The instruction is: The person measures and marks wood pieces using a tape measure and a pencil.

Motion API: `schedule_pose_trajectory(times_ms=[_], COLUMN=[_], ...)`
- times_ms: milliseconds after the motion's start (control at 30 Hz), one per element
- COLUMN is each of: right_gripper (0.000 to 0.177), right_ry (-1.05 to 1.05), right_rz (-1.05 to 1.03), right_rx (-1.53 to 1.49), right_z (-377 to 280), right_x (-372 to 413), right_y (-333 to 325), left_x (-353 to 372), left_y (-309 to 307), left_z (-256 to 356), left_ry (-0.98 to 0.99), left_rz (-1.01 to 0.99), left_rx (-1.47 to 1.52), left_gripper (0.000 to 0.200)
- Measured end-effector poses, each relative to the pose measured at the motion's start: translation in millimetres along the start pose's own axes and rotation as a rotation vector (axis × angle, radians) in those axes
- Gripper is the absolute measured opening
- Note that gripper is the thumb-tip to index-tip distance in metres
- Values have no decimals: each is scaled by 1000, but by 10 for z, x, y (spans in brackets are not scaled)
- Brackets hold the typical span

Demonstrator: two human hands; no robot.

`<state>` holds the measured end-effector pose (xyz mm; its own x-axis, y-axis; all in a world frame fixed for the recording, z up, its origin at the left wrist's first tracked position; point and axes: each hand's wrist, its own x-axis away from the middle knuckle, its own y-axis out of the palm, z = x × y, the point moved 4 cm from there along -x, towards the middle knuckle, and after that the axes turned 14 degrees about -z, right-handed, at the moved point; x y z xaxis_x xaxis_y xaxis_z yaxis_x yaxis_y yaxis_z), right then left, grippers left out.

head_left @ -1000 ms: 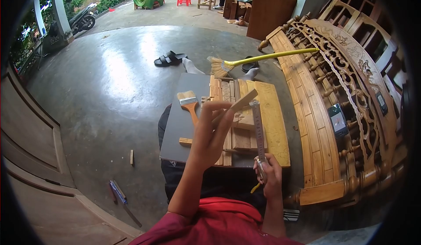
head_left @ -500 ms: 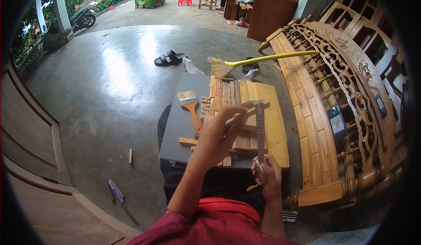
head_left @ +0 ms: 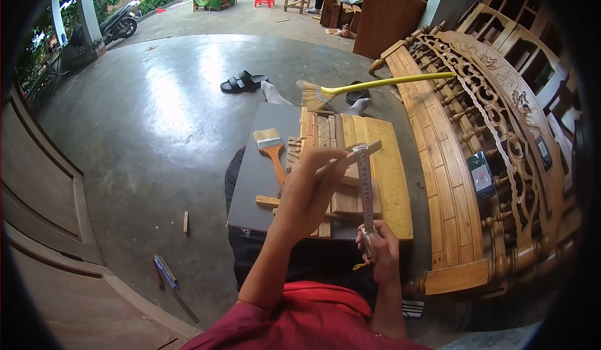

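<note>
My left hand [head_left: 303, 196] is closed on a thin wooden strip [head_left: 373, 146], which slants up to the right above the board on my lap. In my right hand [head_left: 383, 245] is a tape measure [head_left: 368, 242], its blade [head_left: 367, 190] pulled out and running up to the strip. The blade's hooked end meets the strip near its right part. Beneath my hands, small wooden blocks and strips [head_left: 326, 131] lie on the grey board [head_left: 247, 206], beside a yellow wooden panel [head_left: 394, 181]. A paintbrush with an orange handle [head_left: 273, 156] lies left of my left hand.
A carved wooden bench [head_left: 438, 162] stands to the right, with a phone [head_left: 481, 175] on it. A yellow-handled broom [head_left: 388, 81] reaches across beyond the board. Black sandals [head_left: 243, 82] and a blue-handled tool [head_left: 166, 272] lie on the floor. Wooden panels [head_left: 47, 175] stand at left.
The blade's end has shifted slightly left along the wooden strip, and the blade now leans more to the left. My right hand has barely moved.
</note>
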<state>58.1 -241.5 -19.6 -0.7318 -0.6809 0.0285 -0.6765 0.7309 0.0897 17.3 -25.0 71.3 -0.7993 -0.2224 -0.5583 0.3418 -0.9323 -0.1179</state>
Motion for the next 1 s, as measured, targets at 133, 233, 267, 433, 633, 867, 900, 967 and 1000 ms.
schedule_pose_trajectory(times_ms=[133,233,267,433,633,867,900,967,1000], right_gripper=[32,32,32,32,33,35,35,41,44], right_ry=[0,-2,-5,-13,-19,-20,-16,-5,0], right_rz=[-8,-5,-6,-6,-15,-19,-21,-20,-19], right_rx=[-4,-3,-4,-9,-24,-34,-33,6,25], right_z=[2,0,10,31,26,1,-7,-22,-33], right_x=[-1,0,-3,-5,1,-7,-11,-17,-25], right_y=[2,4,-1,-12,-3,7,6,2,-1], left_x=[0,-13,-15,15,3,-28,-34,-36,-38], left_y=[-1,14,17,-4,-8,21,33,71,109], left_z=[13,8,7,-33,-29,-45,-46,-28,-28], left_ry=[7,55,77,8,17,73,48,-3,-27], left_rz=[8,28,38,23,31,0,-9,-27,-47], left_rx=[-19,-40,-47,-36,-24,-52,-37,-8,15], left_gripper=[12,12,12,16,18,17,16,14,14])
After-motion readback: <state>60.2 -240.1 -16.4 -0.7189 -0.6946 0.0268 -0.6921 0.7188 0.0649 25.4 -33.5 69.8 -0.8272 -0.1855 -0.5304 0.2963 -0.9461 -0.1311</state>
